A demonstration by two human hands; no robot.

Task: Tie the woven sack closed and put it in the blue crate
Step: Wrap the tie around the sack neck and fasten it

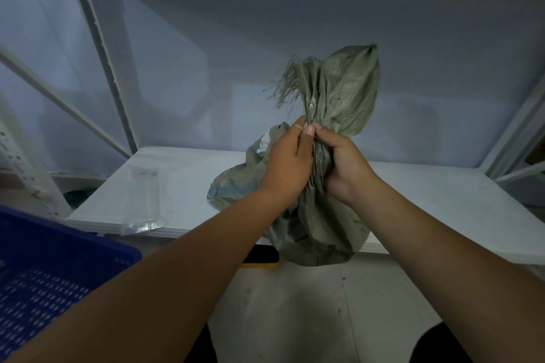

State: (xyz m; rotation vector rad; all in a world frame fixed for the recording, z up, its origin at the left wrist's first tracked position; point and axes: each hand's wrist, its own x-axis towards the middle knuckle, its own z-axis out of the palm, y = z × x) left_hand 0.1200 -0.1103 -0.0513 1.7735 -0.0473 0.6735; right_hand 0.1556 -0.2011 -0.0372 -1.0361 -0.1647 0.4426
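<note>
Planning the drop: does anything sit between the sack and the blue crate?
Only a flat clear plastic packet on the white shelf, left of the green woven sack; lifted, the sack should clear it to the blue crate.

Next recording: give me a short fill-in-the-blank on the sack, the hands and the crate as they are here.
1. The woven sack is ____ in colour.
2. The left hand and the right hand grip its gathered ____.
3. The blue crate, without the sack in it, is on the person's ____ side.
4. The sack rests on a ____ shelf.

Missing words: green; neck; left; white.
</note>
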